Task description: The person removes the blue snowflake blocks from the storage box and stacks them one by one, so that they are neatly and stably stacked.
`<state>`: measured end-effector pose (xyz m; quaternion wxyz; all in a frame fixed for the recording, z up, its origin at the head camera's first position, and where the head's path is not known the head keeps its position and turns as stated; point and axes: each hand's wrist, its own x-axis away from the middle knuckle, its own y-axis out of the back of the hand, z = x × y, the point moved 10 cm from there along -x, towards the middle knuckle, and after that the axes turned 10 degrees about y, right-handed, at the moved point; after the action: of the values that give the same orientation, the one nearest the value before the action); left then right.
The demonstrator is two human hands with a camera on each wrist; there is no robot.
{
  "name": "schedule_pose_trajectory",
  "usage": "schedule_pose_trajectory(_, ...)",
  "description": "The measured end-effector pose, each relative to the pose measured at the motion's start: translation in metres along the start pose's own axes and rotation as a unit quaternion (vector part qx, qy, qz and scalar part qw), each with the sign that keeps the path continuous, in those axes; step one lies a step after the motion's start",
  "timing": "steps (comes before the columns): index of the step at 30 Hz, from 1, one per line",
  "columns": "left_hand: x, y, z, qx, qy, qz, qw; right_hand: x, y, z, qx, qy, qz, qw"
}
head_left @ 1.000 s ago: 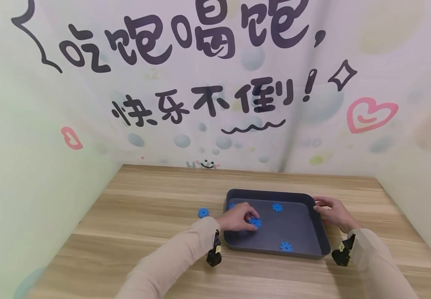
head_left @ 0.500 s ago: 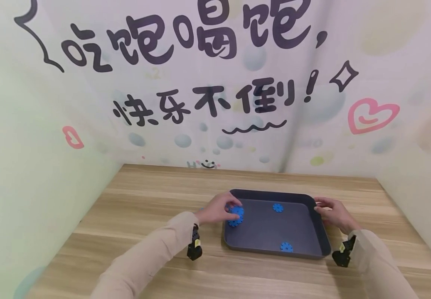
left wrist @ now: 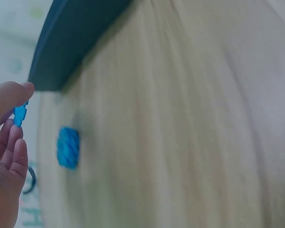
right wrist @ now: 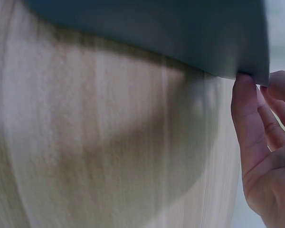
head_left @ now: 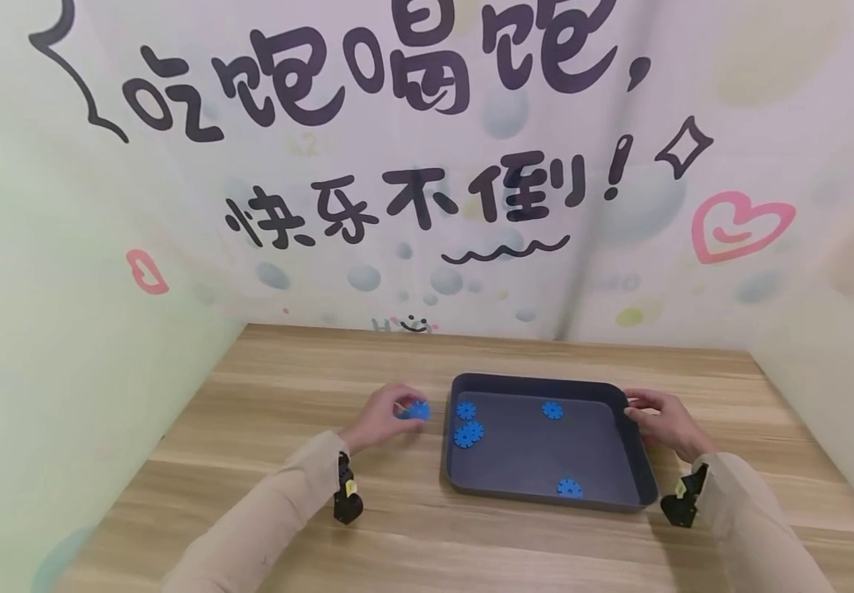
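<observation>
Just left of the dark grey tray (head_left: 545, 501), my left hand (head_left: 378, 422) pinches a blue notched disc (head_left: 418, 410) between thumb and fingertips. The left wrist view shows this held disc (left wrist: 20, 114) edge-on, with a thick blue piece (left wrist: 68, 147) resting on the table below it. At the tray's right side, my right hand (head_left: 665, 422) grips the rim; its thumb and fingers lie on either side of the tray wall (right wrist: 218, 42). Inside the tray, two blue discs (head_left: 464, 437) overlap near the left wall. Single discs lie at back left (head_left: 466, 409), back right (head_left: 553, 410) and front right (head_left: 570, 488).
The tray stands on a wood-grain table (head_left: 278, 387). Behind it hangs a white printed backdrop (head_left: 367, 280) with large dark characters, and pale panels close off both sides. A small black camera (head_left: 348, 498) sits on the left wrist, another (head_left: 680, 502) on the right.
My left hand moved left, out of the tray to beside it, releasing a disc onto another by the left wall. It now pinches a different disc. My right hand stays at the rim.
</observation>
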<state>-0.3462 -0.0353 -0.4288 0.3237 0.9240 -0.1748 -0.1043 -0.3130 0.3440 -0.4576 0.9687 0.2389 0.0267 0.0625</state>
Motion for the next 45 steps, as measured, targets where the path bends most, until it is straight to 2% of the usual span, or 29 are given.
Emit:
schedule_pose_trajectory(5,0.005,0.009,0.016,-0.009,0.028,-0.029,0.9991,0.0,0.002,-0.001,-0.001,-0.002,-0.001,1.0)
schedule_pose_trajectory(13,0.011,0.013,0.032,-0.001,0.061,-0.041,0.9973,-0.001,0.002,-0.003,-0.005,-0.003,-0.002,1.0)
schedule_pose_trajectory(18,0.013,0.011,0.036,-0.009,0.053,-0.054,0.9971,-0.002,0.002,-0.004,-0.006,-0.001,-0.003,1.0)
schedule_pose_trajectory(23,0.014,0.009,0.032,-0.012,0.033,-0.067,0.9971,-0.003,0.002,-0.005,-0.005,0.0,-0.002,1.0)
schedule_pose_trajectory(29,0.013,0.004,0.036,-0.017,0.018,-0.068,0.9973,-0.003,0.002,-0.006,-0.003,0.001,0.0,1.0)
schedule_pose_trajectory(45,0.014,0.001,0.04,-0.003,0.023,-0.071,0.9972,-0.002,0.002,-0.005,-0.004,-0.004,0.002,1.0)
